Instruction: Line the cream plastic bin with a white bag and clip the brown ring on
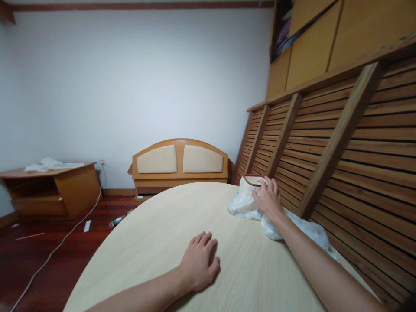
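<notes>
On the round pale wooden table (162, 234), my left hand (199, 261) rests palm down, its fingers loosely bent and apart, holding nothing. My right hand (269, 199) reaches to the table's far right side. Its thumb and fingers close on the edge of a pale item with a brown rim (250, 180); its exact kind does not show. Around and below that item lies a crumpled white plastic bag (244, 207), which spreads under my right wrist and along the table's right edge. My fingers partly cover the rim.
A slatted wooden bed frame (302, 147) leans along the right, close to the table. Behind the table stands a headboard (179, 162) with cream panels. At left are a low wooden cabinet (78, 188) with papers, a cable (61, 242) and a small tube (116, 221) on the floor.
</notes>
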A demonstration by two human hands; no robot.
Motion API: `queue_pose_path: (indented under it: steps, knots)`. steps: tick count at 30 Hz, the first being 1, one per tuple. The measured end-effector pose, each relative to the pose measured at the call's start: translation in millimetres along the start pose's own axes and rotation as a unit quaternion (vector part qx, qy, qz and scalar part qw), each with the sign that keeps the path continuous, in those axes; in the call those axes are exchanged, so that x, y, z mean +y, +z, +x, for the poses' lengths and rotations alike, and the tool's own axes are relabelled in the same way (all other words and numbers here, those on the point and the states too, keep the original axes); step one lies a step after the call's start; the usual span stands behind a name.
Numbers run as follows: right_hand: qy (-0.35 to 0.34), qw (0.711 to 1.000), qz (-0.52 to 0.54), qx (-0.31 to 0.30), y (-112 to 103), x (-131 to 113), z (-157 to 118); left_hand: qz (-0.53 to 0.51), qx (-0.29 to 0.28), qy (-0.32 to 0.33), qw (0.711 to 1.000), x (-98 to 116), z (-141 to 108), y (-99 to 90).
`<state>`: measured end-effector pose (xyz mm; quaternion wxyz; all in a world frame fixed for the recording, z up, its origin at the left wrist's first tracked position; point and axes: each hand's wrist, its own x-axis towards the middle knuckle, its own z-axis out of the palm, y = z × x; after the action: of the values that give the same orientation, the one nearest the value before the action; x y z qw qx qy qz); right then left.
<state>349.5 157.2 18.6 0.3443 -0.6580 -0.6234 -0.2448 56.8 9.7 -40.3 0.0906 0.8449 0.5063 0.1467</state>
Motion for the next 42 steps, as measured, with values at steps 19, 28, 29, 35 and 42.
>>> queue_pose_path:
  steps: [19,28,29,35,42]
  knots:
    - [-0.135,0.866,0.164,-0.452,-80,-74,-162,-0.012,-0.061,0.059,0.996,1,-7,-8.6]
    - [-0.146,0.864,0.156,-0.456,-81,-73,-163,-0.016,-0.082,0.06,0.995,2,-11,-12.7]
    - [-0.147,0.864,0.156,-0.455,-80,-73,-163,-0.016,-0.083,0.058,0.995,2,-10,-12.7]
    - [-0.148,0.866,0.157,-0.452,-81,-73,-162,-0.014,-0.084,0.058,0.995,3,-10,-13.8]
    - [-0.145,0.865,0.152,-0.455,-80,-73,-162,-0.016,-0.084,0.058,0.995,1,-9,-11.9]
